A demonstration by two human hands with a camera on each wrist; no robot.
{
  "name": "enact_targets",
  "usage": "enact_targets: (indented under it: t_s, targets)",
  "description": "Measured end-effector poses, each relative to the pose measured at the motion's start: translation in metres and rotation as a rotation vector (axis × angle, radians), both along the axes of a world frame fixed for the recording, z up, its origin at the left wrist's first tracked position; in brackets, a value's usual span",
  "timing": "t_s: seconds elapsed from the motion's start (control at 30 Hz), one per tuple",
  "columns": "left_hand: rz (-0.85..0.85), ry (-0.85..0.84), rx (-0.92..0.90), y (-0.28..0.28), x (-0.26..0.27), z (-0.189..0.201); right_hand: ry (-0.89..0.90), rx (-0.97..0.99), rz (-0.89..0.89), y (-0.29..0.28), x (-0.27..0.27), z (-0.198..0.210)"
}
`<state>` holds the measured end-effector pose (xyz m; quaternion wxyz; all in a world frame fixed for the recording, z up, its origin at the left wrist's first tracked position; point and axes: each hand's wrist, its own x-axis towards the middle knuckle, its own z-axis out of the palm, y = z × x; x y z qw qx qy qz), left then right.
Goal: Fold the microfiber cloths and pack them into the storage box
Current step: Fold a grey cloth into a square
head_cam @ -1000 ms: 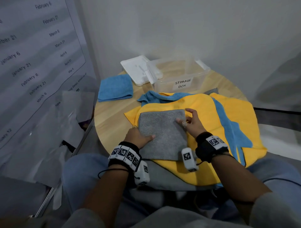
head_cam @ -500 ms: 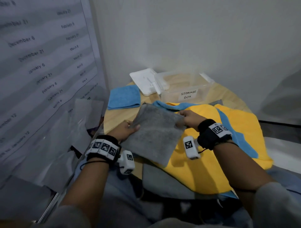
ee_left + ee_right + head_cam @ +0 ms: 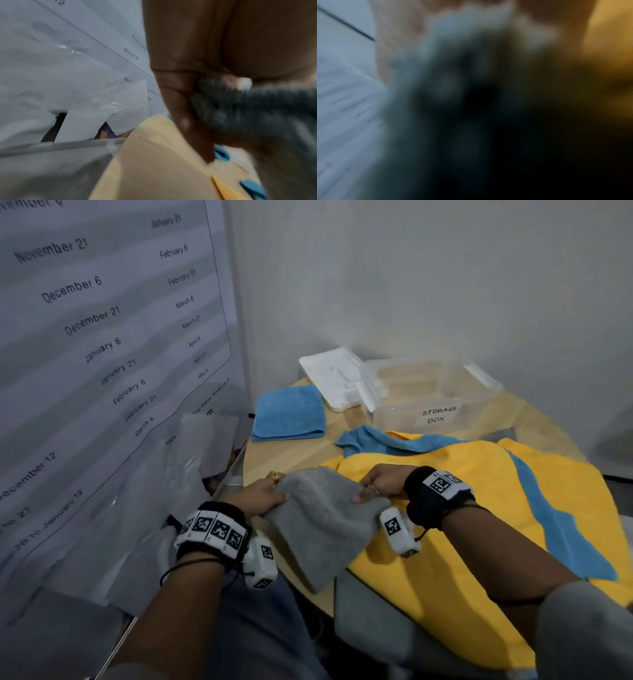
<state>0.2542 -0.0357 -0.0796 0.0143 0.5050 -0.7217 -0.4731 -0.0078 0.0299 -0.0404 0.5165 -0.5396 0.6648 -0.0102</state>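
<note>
Now, at the far left, a sheet printed with dates (image 3: 102, 337) is hanging beside the round wooden table (image 3: 291, 453), and a folded blue cloth (image 3: 289, 414) is lying flat on the table's left part, near a white lid (image 3: 330, 374). Toward the middle, the left hand (image 3: 262, 494) is gripping the left edge of the folded grey cloth (image 3: 322, 518), thumb on top and fingers curled underneath, as the left wrist view, though smeared, is also showing at the grey cloth (image 3: 248, 108). That cloth is hanging lifted over the table's near edge, drooping toward the lap. On its right edge the right hand (image 3: 383, 482) is pinching it between thumb and curled fingers; the right wrist view is too blurred to add anything. Beyond the hands, the clear storage box (image 3: 428, 392) is standing open at the back of the table, well apart from the grey cloth. Further right, a yellow cloth (image 3: 479, 508) and an unfolded blue cloth (image 3: 561, 529) are lying spread and overlapping across the tabletop
</note>
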Motion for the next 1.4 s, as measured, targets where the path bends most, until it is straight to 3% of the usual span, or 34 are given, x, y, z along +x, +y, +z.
enact_targets:
  t_s: [0.1, 0.17, 0.23, 0.27, 0.33, 0.4, 0.57, 0.67, 0.73, 0.8, 0.9, 0.97, 1.07, 1.4]
  targets:
    - [0.298, 0.248, -0.018, -0.014, 0.008, -0.003, -0.355, -0.017, -0.064, -0.01, 0.006, -0.007]
    - [0.598, 0.516, 0.192, -0.021, 0.014, -0.004, -0.476, -0.127, -0.108, -0.014, 0.008, -0.011]
    - [0.688, 0.803, 0.452, -0.023, 0.018, -0.008, -0.658, -0.185, -0.181, -0.02, 0.01, -0.02]
    - [0.687, 0.864, 0.559, -0.019, 0.019, -0.011, -0.778, -0.169, -0.267, -0.022, 0.013, -0.022]
    - [0.641, 0.785, 0.658, -0.013, 0.017, -0.023, -0.93, -0.111, -0.419, -0.028, 0.017, -0.028]
    - [0.55, 0.599, 0.549, -0.002, 0.01, -0.028, -0.933, -0.087, -0.498, -0.031, 0.022, -0.033]
    - [0.463, 0.545, 0.064, -0.013, 0.0, -0.005, -0.475, -0.256, -0.359, -0.052, 0.019, -0.036]
    - [0.415, 0.432, -0.247, -0.04, 0.006, 0.013, -0.399, -0.447, -0.318, -0.072, 0.023, -0.019]
    - [0.454, 0.452, -0.318, -0.054, 0.009, 0.013, -0.365, -0.518, -0.33, -0.084, 0.03, -0.011]
    - [0.474, 0.39, -0.306, -0.062, 0.01, 0.005, -0.318, -0.53, -0.349, -0.091, 0.04, -0.013]
    - [0.42, 0.166, -0.183, -0.066, 0.011, -0.018, -0.162, -0.441, -0.29, -0.094, 0.052, -0.036]
    - [0.322, -0.032, -0.148, -0.063, 0.008, -0.031, -0.015, -0.352, -0.221, -0.092, 0.056, -0.057]
    - [0.165, -0.256, -0.193, -0.059, 0.003, -0.04, 0.071, -0.299, -0.151, -0.092, 0.058, -0.077]
    - [0.085, -0.581, -0.171, -0.053, -0.013, -0.022, 0.175, -0.325, -0.159, -0.088, 0.057, -0.082]
